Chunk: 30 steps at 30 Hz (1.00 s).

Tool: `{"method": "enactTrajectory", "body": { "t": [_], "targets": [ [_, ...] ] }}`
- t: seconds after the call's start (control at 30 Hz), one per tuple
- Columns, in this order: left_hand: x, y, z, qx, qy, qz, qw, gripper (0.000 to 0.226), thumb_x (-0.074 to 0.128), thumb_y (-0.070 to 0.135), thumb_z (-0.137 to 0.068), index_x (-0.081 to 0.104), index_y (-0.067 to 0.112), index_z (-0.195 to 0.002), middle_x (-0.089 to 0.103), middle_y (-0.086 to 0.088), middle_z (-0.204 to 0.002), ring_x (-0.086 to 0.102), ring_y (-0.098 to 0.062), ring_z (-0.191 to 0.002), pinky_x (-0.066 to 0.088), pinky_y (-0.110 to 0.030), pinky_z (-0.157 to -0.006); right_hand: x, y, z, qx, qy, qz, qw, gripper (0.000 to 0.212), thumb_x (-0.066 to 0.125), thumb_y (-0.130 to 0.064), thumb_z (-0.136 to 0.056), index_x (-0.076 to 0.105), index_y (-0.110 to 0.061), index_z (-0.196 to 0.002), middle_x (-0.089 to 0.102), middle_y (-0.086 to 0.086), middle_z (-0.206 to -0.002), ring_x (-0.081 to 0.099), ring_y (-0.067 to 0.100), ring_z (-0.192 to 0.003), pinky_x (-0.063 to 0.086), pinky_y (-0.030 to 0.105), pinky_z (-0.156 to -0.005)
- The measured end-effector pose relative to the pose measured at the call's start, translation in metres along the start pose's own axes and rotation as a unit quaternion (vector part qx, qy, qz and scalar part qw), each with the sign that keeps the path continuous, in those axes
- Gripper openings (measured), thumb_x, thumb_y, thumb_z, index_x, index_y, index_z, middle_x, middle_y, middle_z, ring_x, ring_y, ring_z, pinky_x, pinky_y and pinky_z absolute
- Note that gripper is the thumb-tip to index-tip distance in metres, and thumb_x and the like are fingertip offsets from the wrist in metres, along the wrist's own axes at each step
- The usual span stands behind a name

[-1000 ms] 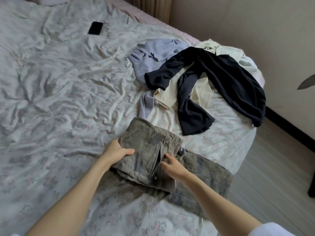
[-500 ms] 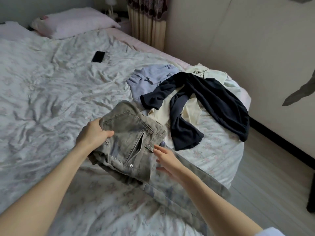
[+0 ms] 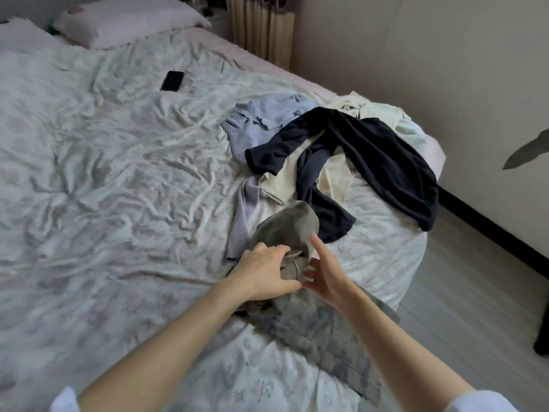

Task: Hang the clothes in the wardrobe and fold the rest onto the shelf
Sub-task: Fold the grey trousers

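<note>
The grey jeans (image 3: 286,230) lie bunched near the foot corner of the bed (image 3: 89,179), their legs trailing toward the near edge of the bed beneath the right forearm. Beyond the jeans, closer to the bed's far side edge, a heap of clothes is spread out: a dark navy garment (image 3: 383,162) draped over a cream garment (image 3: 335,179), with a pale lilac top (image 3: 267,114) on the side of the heap away from the wall (image 3: 416,55). The navy garment's lower end hangs at the rounded corner of the bed, above the strip of wooden floor (image 3: 463,292) that runs between bed and wall. The broad rumpled sheet on the other side of the jeans is free room, carrying only a black phone (image 3: 173,80) well apart from the clothes, toward the pink pillow (image 3: 127,20) at the head of the bed. A curtain (image 3: 261,31) hangs past the bed's far edge. No label or writing can be read on the jeans or any other garment; the picture is slightly blurred. The left hand (image 3: 263,272) grips the bunched denim, its fingers (image 3: 276,251) curled over a fold of the cloth. The right hand (image 3: 323,275) is just beside it with its fingers spread and fairly straight, the forefinger raised along the hump of the jeans; whether it touches the cloth I cannot tell.
</note>
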State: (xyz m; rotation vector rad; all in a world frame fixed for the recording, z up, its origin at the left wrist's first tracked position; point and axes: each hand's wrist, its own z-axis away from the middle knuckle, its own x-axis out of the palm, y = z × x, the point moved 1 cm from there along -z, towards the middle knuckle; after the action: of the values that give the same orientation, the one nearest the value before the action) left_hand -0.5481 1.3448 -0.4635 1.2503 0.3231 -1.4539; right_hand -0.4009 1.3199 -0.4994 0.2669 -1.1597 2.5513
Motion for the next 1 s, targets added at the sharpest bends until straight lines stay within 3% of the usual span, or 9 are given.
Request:
{"method": "enactTrajectory", "body": {
  "t": [0.07,0.17,0.3,0.4,0.5,0.7,0.8,0.9,1.0],
  "targets": [
    [0.016,0.016,-0.001,0.044,-0.104,0.051,0.992,0.067,0.051,0.056,-0.073,0.045,0.027,-0.133,0.056,0.004,-0.126,0.042,-0.021,-0.125,0.022,-0.046,-0.108,-0.019,0.007,0.005,-0.033,-0.001,-0.002,0.999,0.061,0.057,-0.056,-0.084,0.051,-0.013,-0.128,0.067,0.009,-0.110,0.066,0.027,-0.097,0.054,0.041,-0.083],
    [0.043,0.025,-0.002,0.063,-0.168,0.226,0.958,0.038,0.059,0.040,-0.079,0.067,0.022,-0.111,0.067,0.008,-0.108,0.059,-0.012,-0.110,0.041,-0.035,-0.104,-0.048,0.026,0.007,-0.022,0.163,0.099,0.981,0.054,0.070,-0.036,-0.080,0.049,-0.010,-0.123,0.065,0.011,-0.111,0.065,0.026,-0.098,0.053,0.044,-0.088],
    [0.066,0.009,-0.017,-0.026,0.057,0.333,0.941,0.015,0.062,0.016,-0.086,0.072,0.017,-0.098,0.071,0.002,-0.098,0.063,-0.009,-0.089,0.048,-0.030,-0.092,-0.087,0.062,0.010,0.029,0.297,0.227,0.927,0.028,0.061,-0.012,-0.083,0.054,-0.002,-0.109,0.063,0.014,-0.104,0.060,0.027,-0.096,0.049,0.040,-0.088],
    [0.080,-0.025,-0.034,-0.122,0.106,0.202,0.966,0.040,0.058,0.024,-0.089,0.052,0.015,-0.127,0.049,-0.009,-0.131,0.047,-0.020,-0.118,0.035,-0.031,-0.104,-0.113,0.087,0.018,0.076,0.341,0.232,0.908,0.030,0.056,-0.012,-0.088,0.050,-0.003,-0.115,0.059,0.017,-0.114,0.056,0.031,-0.106,0.045,0.040,-0.092],
    [0.101,-0.057,-0.042,-0.195,-0.013,0.177,0.965,0.069,0.060,0.042,-0.086,0.032,0.015,-0.143,0.031,-0.009,-0.147,0.029,-0.028,-0.136,0.029,-0.040,-0.111,-0.122,0.099,0.022,0.078,0.352,0.255,0.897,0.055,0.054,-0.013,-0.090,0.031,-0.004,-0.140,0.042,0.020,-0.138,0.043,0.033,-0.125,0.036,0.039,-0.102],
    [0.121,-0.072,-0.051,-0.276,-0.047,0.378,0.882,0.093,0.082,0.034,-0.069,0.031,0.008,-0.143,0.045,-0.008,-0.142,0.046,-0.024,-0.127,0.037,-0.039,-0.108,-0.096,0.101,0.027,0.003,0.316,0.360,0.878,0.064,0.047,-0.014,-0.091,0.017,-0.015,-0.148,0.018,0.012,-0.147,0.026,0.031,-0.132,0.032,0.038,-0.102],
    [0.116,-0.070,-0.057,-0.260,-0.098,0.445,0.851,0.069,0.087,0.026,-0.063,0.057,0.014,-0.123,0.064,-0.004,-0.121,0.063,-0.017,-0.104,0.049,-0.036,-0.096,-0.095,0.098,0.029,0.009,0.308,0.413,0.857,0.061,0.045,-0.021,-0.093,0.019,-0.019,-0.149,0.012,0.008,-0.152,0.017,0.028,-0.138,0.029,0.042,-0.106],
    [0.103,-0.046,-0.057,-0.208,-0.058,0.442,0.871,0.032,0.084,0.020,-0.065,0.070,0.020,-0.094,0.072,-0.001,-0.101,0.067,-0.010,-0.084,0.054,-0.027,-0.076,-0.093,0.089,0.026,0.025,0.264,0.415,0.871,0.055,0.039,-0.028,-0.098,0.022,-0.018,-0.148,0.014,0.010,-0.154,0.017,0.027,-0.140,0.022,0.038,-0.111],
    [0.088,-0.016,-0.052,-0.190,0.015,0.417,0.889,0.032,0.081,0.021,-0.068,0.070,0.014,-0.096,0.072,-0.004,-0.098,0.066,-0.021,-0.092,0.052,-0.038,-0.089,-0.081,0.074,0.028,0.006,0.225,0.397,0.890,0.054,0.035,-0.028,-0.099,0.020,-0.015,-0.149,0.018,0.009,-0.155,0.023,0.022,-0.141,0.019,0.033,-0.113]
  ]
}}
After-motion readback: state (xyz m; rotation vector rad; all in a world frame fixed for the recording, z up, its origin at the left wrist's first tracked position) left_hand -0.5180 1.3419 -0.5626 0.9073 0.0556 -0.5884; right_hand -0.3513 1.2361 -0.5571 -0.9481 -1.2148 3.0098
